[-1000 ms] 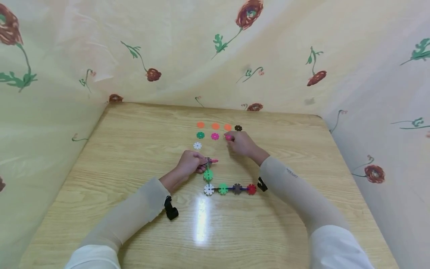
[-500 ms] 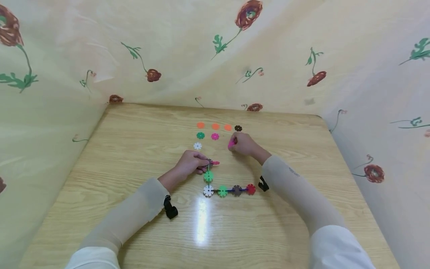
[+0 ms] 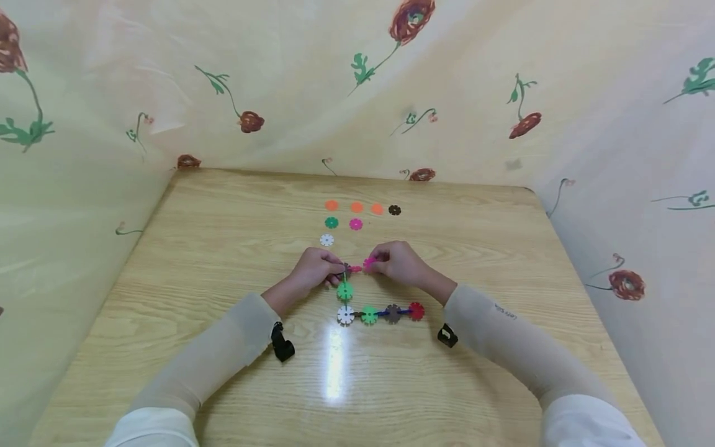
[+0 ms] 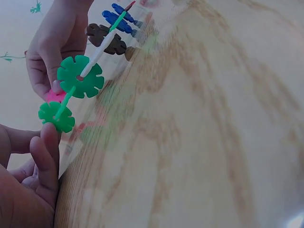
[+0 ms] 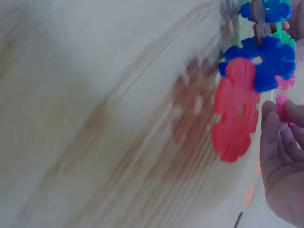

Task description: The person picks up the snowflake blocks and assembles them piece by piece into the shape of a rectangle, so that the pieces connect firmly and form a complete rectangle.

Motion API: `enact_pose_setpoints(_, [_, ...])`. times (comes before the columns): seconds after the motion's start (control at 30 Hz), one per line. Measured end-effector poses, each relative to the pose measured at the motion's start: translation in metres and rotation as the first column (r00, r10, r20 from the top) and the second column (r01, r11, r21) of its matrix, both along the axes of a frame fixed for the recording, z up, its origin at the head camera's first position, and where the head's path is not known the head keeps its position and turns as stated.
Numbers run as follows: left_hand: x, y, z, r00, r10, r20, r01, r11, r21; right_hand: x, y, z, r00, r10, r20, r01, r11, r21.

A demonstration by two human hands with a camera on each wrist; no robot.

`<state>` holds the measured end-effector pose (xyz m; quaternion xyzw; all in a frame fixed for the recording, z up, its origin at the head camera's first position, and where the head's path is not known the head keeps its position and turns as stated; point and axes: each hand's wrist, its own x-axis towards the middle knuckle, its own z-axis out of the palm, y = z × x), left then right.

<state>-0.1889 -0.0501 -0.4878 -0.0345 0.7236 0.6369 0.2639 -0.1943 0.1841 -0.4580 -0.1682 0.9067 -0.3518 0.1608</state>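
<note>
An L-shaped chain of notched plastic snowflake discs [image 3: 346,315] lies in the middle of the table, its corner disc white. At the chain's far end my left hand [image 3: 313,271] pinches a dark disc [image 3: 347,270]. A pink-red disc [image 3: 356,269] sticks out edge-on to the right of it. My right hand [image 3: 399,262] holds a loose pink disc [image 3: 368,264] between thumb and fingers, close to that edge-on disc; whether they touch cannot be told. In the right wrist view, the chain's red end disc [image 5: 236,114] stands in front of my right hand [image 5: 282,175].
Beyond my hands lie loose discs: several orange ones [image 3: 356,207], a dark brown one [image 3: 395,210], a green one [image 3: 331,222], a pink one [image 3: 355,224] and a white one [image 3: 326,239]. Flower-patterned cloth [image 3: 290,93] encloses the table's back and sides.
My right hand has drawn the pink disc from the loose discs toward me, up beside the chain's far end. My left hand keeps its grip in nearly the same place.
</note>
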Motion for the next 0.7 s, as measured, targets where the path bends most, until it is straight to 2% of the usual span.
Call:
enact_pose_setpoints(0.1, [0.0005, 0.0, 0.0011, 1.0, 0.006, 0.006, -0.007, 1.0, 0.006, 0.0008, -0.0013, -0.0006, 0.989, -0.051, 0.135, 0.062, 0.995, -0.077])
enact_pose_setpoints(0.2, [0.0009, 0.0004, 0.002, 1.0, 0.012, 0.013, -0.013, 1.0, 0.003, 0.0014, -0.0018, -0.0033, 0.954, -0.083, 0.289, 0.134, 0.978, -0.162])
enact_pose_setpoints(0.27, [0.0012, 0.0011, 0.0024, 1.0, 0.015, 0.012, -0.015, 1.0, -0.002, 0.0022, -0.0018, -0.005, 0.928, -0.095, 0.361, 0.177, 0.963, -0.201])
enact_pose_setpoints(0.53, [0.0033, 0.0024, 0.0053, 1.0, 0.021, 0.022, -0.021, 1.0, -0.003, 0.0022, -0.0023, -0.0087, 0.869, -0.145, 0.473, 0.292, 0.923, -0.253])
enact_pose_setpoints(0.7, [0.0053, 0.0028, 0.0056, 0.999, 0.034, 0.032, -0.034, 0.999, -0.004, 0.0048, -0.0063, -0.0095, 0.85, -0.134, 0.51, 0.308, 0.911, -0.274])
